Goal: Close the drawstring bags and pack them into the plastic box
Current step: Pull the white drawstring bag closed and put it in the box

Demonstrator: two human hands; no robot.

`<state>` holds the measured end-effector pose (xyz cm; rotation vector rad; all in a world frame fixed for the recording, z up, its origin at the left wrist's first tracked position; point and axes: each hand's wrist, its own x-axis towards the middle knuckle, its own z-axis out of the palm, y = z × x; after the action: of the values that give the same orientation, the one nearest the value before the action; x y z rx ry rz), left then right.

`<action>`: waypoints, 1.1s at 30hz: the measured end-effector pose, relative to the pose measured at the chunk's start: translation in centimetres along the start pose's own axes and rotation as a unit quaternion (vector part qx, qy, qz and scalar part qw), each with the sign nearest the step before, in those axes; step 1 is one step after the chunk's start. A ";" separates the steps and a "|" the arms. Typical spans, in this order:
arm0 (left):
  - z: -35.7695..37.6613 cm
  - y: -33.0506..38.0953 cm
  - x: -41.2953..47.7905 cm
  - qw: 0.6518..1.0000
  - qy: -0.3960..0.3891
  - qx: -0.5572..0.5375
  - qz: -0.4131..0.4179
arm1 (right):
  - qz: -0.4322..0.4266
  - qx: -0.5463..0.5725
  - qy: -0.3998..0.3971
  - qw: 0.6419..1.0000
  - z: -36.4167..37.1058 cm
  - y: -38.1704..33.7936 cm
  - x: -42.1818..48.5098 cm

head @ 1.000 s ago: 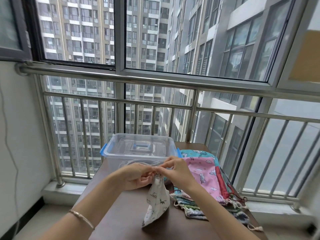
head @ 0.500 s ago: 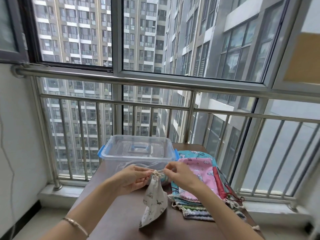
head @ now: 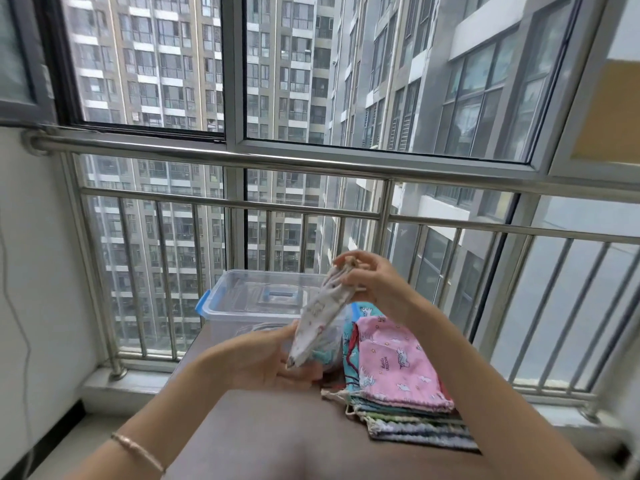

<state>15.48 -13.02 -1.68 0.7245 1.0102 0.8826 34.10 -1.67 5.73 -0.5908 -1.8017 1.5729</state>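
A small white printed drawstring bag point(head: 320, 318) slants in the air above the brown table point(head: 277, 434), its gathered neck up and to the right. My right hand point(head: 372, 282) pinches that cinched neck. My left hand point(head: 266, 358) holds the bag's lower end, fingers under it. Behind them stands the clear plastic box point(head: 249, 306) with blue latches, its lid on. A stack of flat drawstring bags point(head: 398, 372), a pink one on top, lies to the right of the box.
A steel railing point(head: 311, 206) and window glass run close behind the table. A white wall point(head: 38, 271) with a thin cable stands at the left. The table's near part lies between my forearms.
The bag has been lifted and tipped from hanging straight down to a slant. My right hand rose with the neck; my left hand moved down to the bag's bottom end.
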 end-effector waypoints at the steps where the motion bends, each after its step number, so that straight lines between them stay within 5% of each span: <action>1: 0.0 0.8 -0.4 0.998 -0.019 -0.057 0.033 | -0.002 0.023 0.001 1.000 -0.4 -0.4 0.5; 3: -0.5 2.8 -0.8 0.990 0.018 -0.090 0.111 | -0.009 0.035 0.014 0.999 -1.4 -0.9 1.5; 6: -2.3 6.5 -0.6 0.979 0.108 0.012 0.175 | 0.003 -0.032 0.049 0.998 -2.3 -0.6 3.6; 12: -8.1 9.4 3.5 0.901 0.207 0.368 0.095 | 0.082 -0.297 -0.007 0.951 -1.1 4.3 9.1; 14: -9.4 9.0 4.7 0.870 0.204 0.447 0.036 | 0.099 -0.390 -0.048 0.914 -0.3 6.2 10.9; 20: -12.6 8.4 9.4 0.688 0.135 0.701 -0.133 | 0.209 -0.597 -0.216 0.744 1.5 9.2 14.2; 25: -11.6 8.2 11.9 0.583 0.103 0.792 -0.148 | 0.224 -0.658 -0.250 0.674 2.7 10.4 15.9; 29: -11.4 7.7 12.6 0.596 0.055 0.761 -0.251 | 0.269 -0.696 -0.287 0.600 3.3 12.2 16.2; 33: -11.3 7.8 12.5 0.645 0.041 0.713 -0.272 | 0.277 -0.693 -0.255 0.615 3.5 12.7 16.0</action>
<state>6.12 2.84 -4.32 1.5397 1.8344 -0.6601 19.59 9.57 -3.89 -1.5933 -3.3807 0.1638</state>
